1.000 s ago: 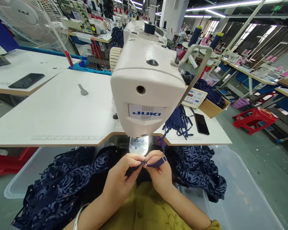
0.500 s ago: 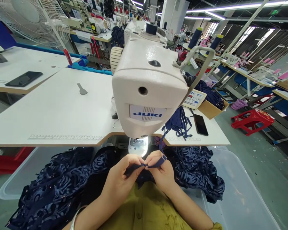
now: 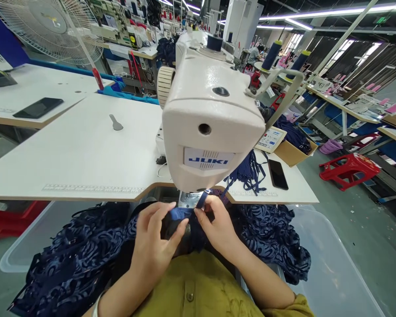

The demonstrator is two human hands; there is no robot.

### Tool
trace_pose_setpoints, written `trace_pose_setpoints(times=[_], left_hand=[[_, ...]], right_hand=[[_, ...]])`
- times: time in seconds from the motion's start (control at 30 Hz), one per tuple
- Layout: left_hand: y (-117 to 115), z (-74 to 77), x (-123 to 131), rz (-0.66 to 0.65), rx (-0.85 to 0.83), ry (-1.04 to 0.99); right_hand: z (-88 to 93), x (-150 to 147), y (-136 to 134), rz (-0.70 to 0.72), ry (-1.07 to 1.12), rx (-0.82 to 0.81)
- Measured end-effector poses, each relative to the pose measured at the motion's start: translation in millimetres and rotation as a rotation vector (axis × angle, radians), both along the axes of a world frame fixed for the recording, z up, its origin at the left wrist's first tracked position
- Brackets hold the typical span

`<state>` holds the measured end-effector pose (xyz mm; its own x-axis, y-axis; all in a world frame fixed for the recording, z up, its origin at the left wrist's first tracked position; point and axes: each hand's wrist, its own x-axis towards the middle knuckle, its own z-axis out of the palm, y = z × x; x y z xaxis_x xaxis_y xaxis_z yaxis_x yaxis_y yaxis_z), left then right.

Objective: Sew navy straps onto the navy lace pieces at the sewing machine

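Note:
Just below the needle area of a white JUKI sewing machine point(image 3: 214, 119), both hands work on navy cloth. My left hand point(image 3: 155, 240) has its thumb and fingers around a shiny navy fabric piece point(image 3: 181, 213); part of that grip is hidden. My right hand point(image 3: 219, 224) pinches a narrow navy strap point(image 3: 203, 199) where it meets the fabric, fingertips close to the machine's lit metal plate point(image 3: 188, 199). Dark patterned garments point(image 3: 75, 251) lie heaped left of my lap, and more patterned garments point(image 3: 273, 242) lie to the right.
A bundle of navy straps point(image 3: 246, 171) and a phone point(image 3: 277, 174) lie right of the machine, near a cardboard box point(image 3: 292, 152). On the white tabletop point(image 3: 86, 149) rests a small grey metal piece point(image 3: 116, 123). A clear plastic bin point(image 3: 333, 259) stands under the table edge.
My hands have moved from a close pinch together to slightly apart, nearer the machine. The left fingers have spread wider around the fabric, and the strap has shifted up toward the needle area.

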<state>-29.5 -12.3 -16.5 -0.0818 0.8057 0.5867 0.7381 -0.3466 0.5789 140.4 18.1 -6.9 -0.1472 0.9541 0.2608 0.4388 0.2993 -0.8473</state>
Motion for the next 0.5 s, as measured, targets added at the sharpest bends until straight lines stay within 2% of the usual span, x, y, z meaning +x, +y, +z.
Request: trace_pose_setpoints(times=[0.07, 0.1, 0.17, 0.23, 0.37, 0.5], left_hand=[[2.5, 2.2, -5.1, -0.064, 0.228, 0.211], [4.1, 3.7, -7.1, -0.135, 0.283, 0.305], [8.4, 6.6, -10.2, -0.327, 0.287, 0.442], [12.9, 8.0, -12.8, -0.434, 0.224, 0.502], [18.2, 7.7, -15.8, -0.487, 0.138, 0.570], [17.2, 7.9, -10.3, -0.459, 0.122, 0.534]], right_hand=[[1.8, -0.8, 3.2, -0.012, 0.030, -0.032], [2.6, -1.1, 5.0, -0.014, 0.054, -0.054], [2.9, -1.4, 8.9, -0.014, 0.127, -0.112], [1.1, -1.8, 12.6, -0.007, 0.232, -0.191], [-5.6, -2.9, 17.3, 0.050, 0.442, -0.333], [-9.5, -2.5, 20.5, 0.053, 0.480, -0.351]])
